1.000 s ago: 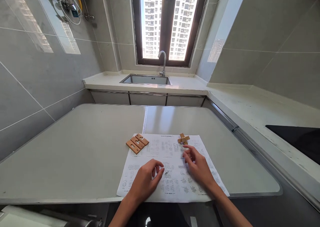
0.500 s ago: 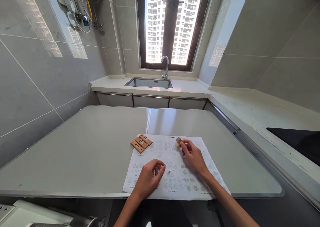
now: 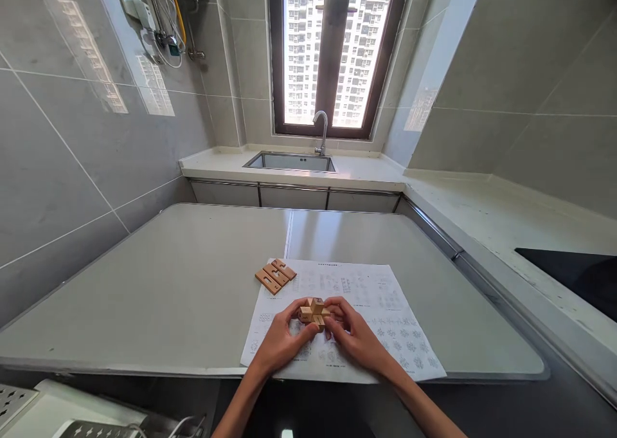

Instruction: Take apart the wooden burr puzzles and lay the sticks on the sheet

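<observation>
While held, pale wooden cross-shaped puzzle (image 3: 313, 312)

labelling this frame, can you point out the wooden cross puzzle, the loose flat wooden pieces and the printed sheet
wooden cross puzzle (image 3: 313, 312), head view, on its middle block between the fingertips of both hands
loose flat wooden pieces (image 3: 275, 275), head view, on the middle piece of the row
printed sheet (image 3: 385, 300), head view, on a bare stretch of its right half
</observation>
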A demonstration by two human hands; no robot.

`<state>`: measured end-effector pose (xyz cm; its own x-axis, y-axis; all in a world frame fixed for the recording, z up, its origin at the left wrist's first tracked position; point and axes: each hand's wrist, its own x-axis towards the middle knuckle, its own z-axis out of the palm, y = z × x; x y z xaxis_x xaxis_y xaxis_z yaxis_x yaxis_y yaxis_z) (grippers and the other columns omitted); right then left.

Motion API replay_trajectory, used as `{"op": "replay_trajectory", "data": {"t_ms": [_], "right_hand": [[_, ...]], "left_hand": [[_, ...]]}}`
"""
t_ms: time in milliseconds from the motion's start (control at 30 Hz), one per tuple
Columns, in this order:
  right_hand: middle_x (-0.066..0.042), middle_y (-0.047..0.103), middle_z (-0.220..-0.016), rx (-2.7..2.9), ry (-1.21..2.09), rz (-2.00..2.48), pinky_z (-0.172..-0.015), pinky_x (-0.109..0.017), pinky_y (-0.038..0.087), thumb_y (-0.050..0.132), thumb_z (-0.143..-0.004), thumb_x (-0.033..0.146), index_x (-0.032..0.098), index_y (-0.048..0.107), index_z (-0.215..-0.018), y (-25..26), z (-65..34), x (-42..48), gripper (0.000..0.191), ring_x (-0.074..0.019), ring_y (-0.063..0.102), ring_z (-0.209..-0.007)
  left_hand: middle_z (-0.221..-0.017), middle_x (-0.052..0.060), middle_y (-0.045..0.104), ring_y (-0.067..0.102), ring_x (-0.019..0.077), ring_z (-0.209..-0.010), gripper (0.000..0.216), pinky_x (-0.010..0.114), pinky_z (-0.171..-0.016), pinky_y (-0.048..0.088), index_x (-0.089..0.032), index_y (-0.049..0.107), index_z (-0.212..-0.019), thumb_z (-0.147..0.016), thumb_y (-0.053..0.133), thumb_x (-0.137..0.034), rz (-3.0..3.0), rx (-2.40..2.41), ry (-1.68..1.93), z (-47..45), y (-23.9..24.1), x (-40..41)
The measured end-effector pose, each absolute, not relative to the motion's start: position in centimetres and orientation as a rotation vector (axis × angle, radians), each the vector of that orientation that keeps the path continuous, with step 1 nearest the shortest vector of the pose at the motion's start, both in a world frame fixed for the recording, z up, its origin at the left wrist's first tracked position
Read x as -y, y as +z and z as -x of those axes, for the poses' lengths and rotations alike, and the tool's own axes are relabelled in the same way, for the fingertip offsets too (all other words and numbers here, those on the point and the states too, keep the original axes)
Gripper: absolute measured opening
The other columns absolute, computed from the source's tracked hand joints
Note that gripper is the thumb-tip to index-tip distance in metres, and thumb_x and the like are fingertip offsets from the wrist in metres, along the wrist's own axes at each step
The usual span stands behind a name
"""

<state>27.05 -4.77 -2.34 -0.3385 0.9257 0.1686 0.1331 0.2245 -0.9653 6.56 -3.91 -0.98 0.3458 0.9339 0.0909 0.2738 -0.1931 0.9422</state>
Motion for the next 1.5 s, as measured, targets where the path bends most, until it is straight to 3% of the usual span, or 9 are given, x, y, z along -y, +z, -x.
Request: {"op": "replay_trajectory", "data": {"t_ms": [133, 300, 567, 700, 933, 1067, 1200, 1500], "right_hand": [[-0.002, 0.068, -0.084, 1.646, 1.253, 0.986, -0.074, -0.032, 0.053, 0.052, -0.099, 0.05, 0.023, 0.056, -0.118, -2.9, -27.2, 4.7, 0.033, -0.0184, 0.067, -0.074], [0.0, 0.067, -0.076, 1.7, 1.145, 1.078, -0.066, -0.028, 0.049, 0.055, -0.098, 0.042, 0.022, 0.063, -0.117, -3.6, -27.3, 4.5, 0.029, -0.0174, 0.064, -0.07], [-0.001, 0.067, -0.084, 1.764, 0.883, 1.186, -0.061, -0.025, 0.045, 0.058, -0.091, 0.024, 0.023, 0.061, -0.101, -4.5, -27.1, 5.0, 0.011, -0.0156, 0.059, -0.068], [-0.003, 0.068, -0.099, 1.786, 0.761, 1.157, -0.064, -0.026, 0.046, 0.053, -0.091, 0.02, 0.024, 0.057, -0.095, -4.8, -26.9, 5.4, 0.006, -0.0148, 0.06, -0.071], [0.001, 0.065, -0.084, 1.723, 0.971, 1.175, -0.059, -0.025, 0.045, 0.062, -0.09, 0.026, 0.025, 0.062, -0.113, -4.5, -27.2, 5.0, 0.023, -0.015, 0.058, -0.066], [-0.003, 0.066, -0.099, 1.767, 0.989, 1.083, -0.066, -0.027, 0.046, 0.058, -0.093, 0.026, 0.024, 0.066, -0.103, -3.8, -27.4, 4.7, 0.012, -0.017, 0.06, -0.079], [-0.001, 0.064, -0.092, 1.741, 0.985, 1.124, -0.065, -0.027, 0.045, 0.062, -0.09, 0.024, 0.024, 0.066, -0.096, -3.6, -27.4, 4.6, 0.007, -0.0165, 0.058, -0.076], [0.0, 0.064, -0.09, 1.674, 1.023, 1.169, -0.065, -0.027, 0.044, 0.064, -0.086, 0.021, 0.024, 0.064, -0.101, -3.9, -27.5, 4.6, 0.016, -0.0165, 0.057, -0.076]], "left_hand": [[-0.125, 0.006, 0.071, 0.065, 0.0271, -0.116, 0.058, 0.04, -0.105, 0.049, -0.025, 0.062, -0.129, -0.077, 0.08, -0.042, -1.695, -1.054, 0.891, -6.8, -0.4, 4.0], [-0.12, 0.005, 0.072, 0.066, 0.0249, -0.111, 0.052, 0.038, -0.101, 0.051, -0.024, 0.061, -0.127, -0.08, 0.077, -0.039, -1.724, -1.102, 0.88, -7.2, -0.1, 4.2], [-0.112, 0.002, 0.073, 0.067, 0.0222, -0.103, 0.048, 0.033, -0.095, 0.051, -0.024, 0.061, -0.122, -0.079, 0.078, -0.038, -1.781, -1.109, 0.845, -7.2, -0.3, 4.2], [-0.105, 0.002, 0.073, 0.066, 0.0213, -0.095, 0.048, 0.031, -0.088, 0.051, -0.022, 0.062, -0.118, -0.079, 0.078, -0.044, -1.809, -1.14, 0.826, -7.4, -0.4, 4.2], [-0.103, 0.002, 0.072, 0.065, 0.0206, -0.091, 0.045, 0.031, -0.085, 0.05, -0.022, 0.062, -0.116, -0.081, 0.075, -0.048, -1.8, -1.145, 0.823, -7.5, -0.4, 4.3], [-0.104, 0.002, 0.072, 0.065, 0.0209, -0.093, 0.045, 0.031, -0.086, 0.05, -0.022, 0.062, -0.117, -0.08, 0.076, -0.044, -1.808, -1.139, 0.815, -7.5, -0.4, 4.3], [-0.104, 0.001, 0.072, 0.065, 0.021, -0.094, 0.046, 0.03, -0.087, 0.05, -0.023, 0.063, -0.117, -0.078, 0.078, -0.043, -1.821, -1.13, 0.797, -7.5, -0.4, 4.3], [-0.099, 0.0, 0.072, 0.064, 0.0201, -0.089, 0.041, 0.028, -0.082, 0.049, -0.023, 0.066, -0.11, -0.079, 0.077, -0.047, -1.86, -1.133, 0.778, -7.6, -0.7, 4.3]]}}
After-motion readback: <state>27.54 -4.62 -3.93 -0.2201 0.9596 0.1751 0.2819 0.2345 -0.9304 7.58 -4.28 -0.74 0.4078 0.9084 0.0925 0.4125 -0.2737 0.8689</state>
